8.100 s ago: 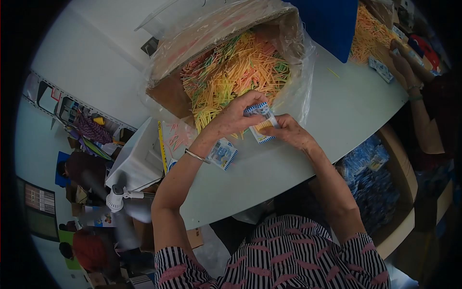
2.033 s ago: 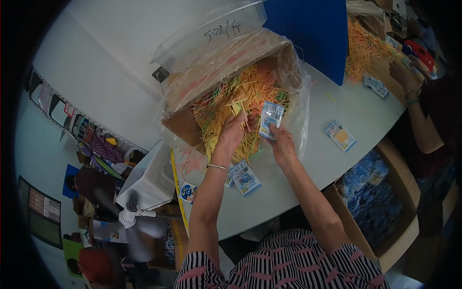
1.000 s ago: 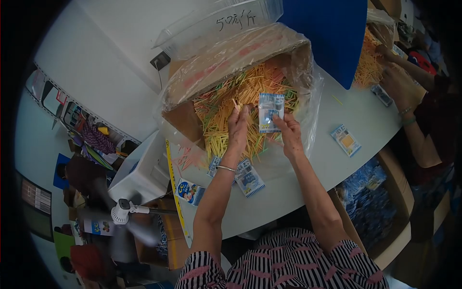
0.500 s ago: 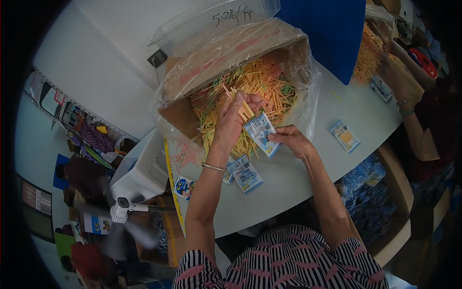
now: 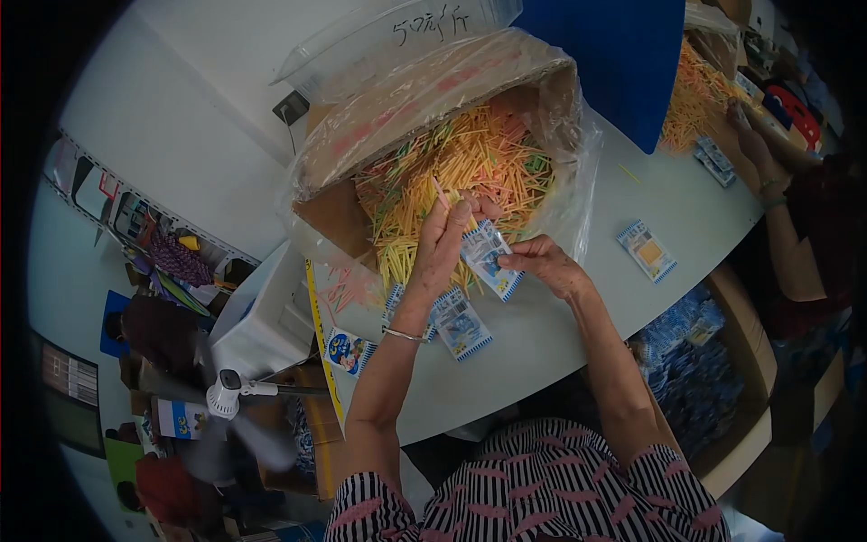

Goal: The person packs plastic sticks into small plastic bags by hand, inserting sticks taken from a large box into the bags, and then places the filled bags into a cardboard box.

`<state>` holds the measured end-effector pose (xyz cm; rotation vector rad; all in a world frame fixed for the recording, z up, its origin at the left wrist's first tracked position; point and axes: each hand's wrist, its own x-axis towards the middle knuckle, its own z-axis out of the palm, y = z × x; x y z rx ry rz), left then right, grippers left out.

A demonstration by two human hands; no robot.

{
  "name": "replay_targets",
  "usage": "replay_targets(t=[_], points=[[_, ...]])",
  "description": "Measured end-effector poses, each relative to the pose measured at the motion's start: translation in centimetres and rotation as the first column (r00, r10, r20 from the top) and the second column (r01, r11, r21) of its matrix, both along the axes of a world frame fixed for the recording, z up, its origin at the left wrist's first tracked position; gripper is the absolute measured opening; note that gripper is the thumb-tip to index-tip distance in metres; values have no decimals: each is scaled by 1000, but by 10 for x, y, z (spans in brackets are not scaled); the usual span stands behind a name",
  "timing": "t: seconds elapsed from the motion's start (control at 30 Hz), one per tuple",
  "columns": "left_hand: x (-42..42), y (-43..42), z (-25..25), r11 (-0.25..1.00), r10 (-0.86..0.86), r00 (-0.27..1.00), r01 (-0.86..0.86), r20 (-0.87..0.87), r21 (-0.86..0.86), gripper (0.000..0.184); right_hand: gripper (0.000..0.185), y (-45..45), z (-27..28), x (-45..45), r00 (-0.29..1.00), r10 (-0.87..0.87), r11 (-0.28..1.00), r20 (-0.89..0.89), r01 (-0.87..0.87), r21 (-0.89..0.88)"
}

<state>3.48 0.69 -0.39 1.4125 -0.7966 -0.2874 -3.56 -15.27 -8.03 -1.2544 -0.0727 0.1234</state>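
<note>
My left hand (image 5: 442, 242) is closed around a few thin yellow and pink sticks (image 5: 441, 191), at the top end of a blue-and-white packet (image 5: 488, 255). The fingers hide most of these sticks and the packet's mouth. Thumb and fingers of my right hand (image 5: 549, 264) pinch the packet's right side. Behind both hands, a plastic-lined cardboard box (image 5: 334, 221) lies open towards me, with a heap of yellow, orange, pink and green sticks (image 5: 488, 154). More packets (image 5: 462, 327) lie on the table below my left wrist, and a brighter blue one (image 5: 348, 350) lies by the yellow edge strip.
Another packet (image 5: 647, 251) lies on the table at right. A carton of blue packets (image 5: 691, 379) stands below the table's right edge. At far right a co-worker's hand (image 5: 754, 140) is near a second stick heap (image 5: 691, 99). A small fan (image 5: 226, 395) stands at left.
My left hand has moved slightly down and right, closer to the packet, and less of the sticks shows. My right hand keeps its pinch. The co-worker's hand has shifted.
</note>
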Motion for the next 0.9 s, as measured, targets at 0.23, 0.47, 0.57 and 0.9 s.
replay_targets(t=[0.23,0.47,0.57,0.9], points=[[-9,-2,1,999,29,993,-26,-111,27,27,22,2,10,-8,999,-28,997,36,30,-68],[1,3,-10,999,-36,999,36,-35,14,29,22,2,2,-8,990,-102,993,96,106,-43],[9,2,-9,999,-32,999,32,1,8,27,24,4,2,-4,985,-153,986,80,157,-56],[12,2,-8,979,-13,989,-17,147,202,28,25,3,11,1,990,-116,993,78,117,-14]])
